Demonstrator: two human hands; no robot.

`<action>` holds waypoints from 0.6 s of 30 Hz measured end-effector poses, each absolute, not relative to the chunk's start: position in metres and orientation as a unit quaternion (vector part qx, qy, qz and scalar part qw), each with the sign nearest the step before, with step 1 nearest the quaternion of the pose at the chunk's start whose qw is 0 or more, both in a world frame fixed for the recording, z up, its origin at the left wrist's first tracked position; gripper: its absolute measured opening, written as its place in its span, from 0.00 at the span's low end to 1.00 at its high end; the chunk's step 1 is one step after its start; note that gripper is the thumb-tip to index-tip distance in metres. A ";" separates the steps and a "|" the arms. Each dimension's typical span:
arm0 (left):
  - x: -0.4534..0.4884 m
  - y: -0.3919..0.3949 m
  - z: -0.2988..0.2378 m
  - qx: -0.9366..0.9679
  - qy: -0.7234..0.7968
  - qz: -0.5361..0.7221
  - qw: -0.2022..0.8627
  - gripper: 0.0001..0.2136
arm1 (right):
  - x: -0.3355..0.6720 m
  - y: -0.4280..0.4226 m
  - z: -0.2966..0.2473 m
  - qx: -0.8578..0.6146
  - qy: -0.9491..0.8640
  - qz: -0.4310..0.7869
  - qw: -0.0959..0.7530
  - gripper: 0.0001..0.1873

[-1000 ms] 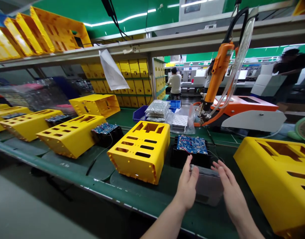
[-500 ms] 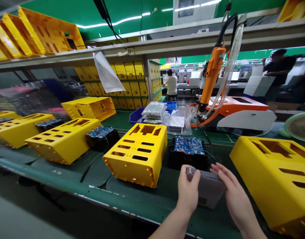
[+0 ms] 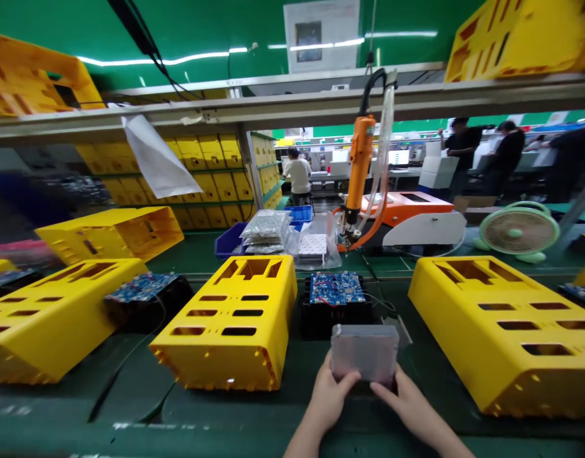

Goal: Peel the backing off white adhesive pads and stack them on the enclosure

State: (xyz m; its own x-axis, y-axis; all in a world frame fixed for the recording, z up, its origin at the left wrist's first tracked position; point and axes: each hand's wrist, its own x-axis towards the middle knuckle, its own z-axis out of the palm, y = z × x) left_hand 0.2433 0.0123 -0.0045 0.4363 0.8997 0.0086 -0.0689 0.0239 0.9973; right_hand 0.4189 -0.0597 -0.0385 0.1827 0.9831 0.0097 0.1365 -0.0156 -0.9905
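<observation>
A grey translucent box (image 3: 365, 352) stands on the green belt (image 3: 130, 394) in front of me. My left hand (image 3: 328, 393) grips its lower left corner with the thumb on the front face. On its lower right edge, my right hand (image 3: 401, 399) holds the same box. Just behind the box sits a black module topped by a blue circuit board (image 3: 337, 287). A yellow slotted housing (image 3: 232, 321) lies to its left and another yellow housing (image 3: 500, 327) to its right.
More yellow housings (image 3: 48, 324) and black modules with boards (image 3: 144, 296) line the belt to the left. An orange screwdriver (image 3: 359, 172) hangs behind, above bags of small parts (image 3: 266, 226) and a blue bin (image 3: 230, 240). A fan (image 3: 517, 232) stands right. People work beyond.
My hands slid from the sides of the grey box down to its lower front corners and closed on it. The view swung right and lower, so everything on the belt shifted left.
</observation>
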 end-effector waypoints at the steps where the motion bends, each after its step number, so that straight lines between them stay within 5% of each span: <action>1: 0.245 0.014 -0.008 0.573 0.361 0.400 0.618 0.19 | 0.418 -0.060 -0.042 -0.585 -0.486 0.409 0.505 0.31; 10: 0.282 0.014 0.035 0.409 0.347 0.371 0.758 0.28 | 0.435 -0.097 0.025 -0.640 -0.488 0.342 0.486 0.31; 18: 0.320 0.002 0.055 0.467 0.282 0.291 0.786 0.29 | 0.469 -0.131 0.061 -0.625 -0.293 0.379 0.617 0.31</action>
State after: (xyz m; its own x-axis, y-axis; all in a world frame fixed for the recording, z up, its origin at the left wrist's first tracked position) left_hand 0.3204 0.0018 0.0550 0.6715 0.7209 -0.1713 -0.1940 0.3941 0.8984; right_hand 0.4689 -0.1308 0.0612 0.5409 0.8336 -0.1124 -0.1017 -0.0679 -0.9925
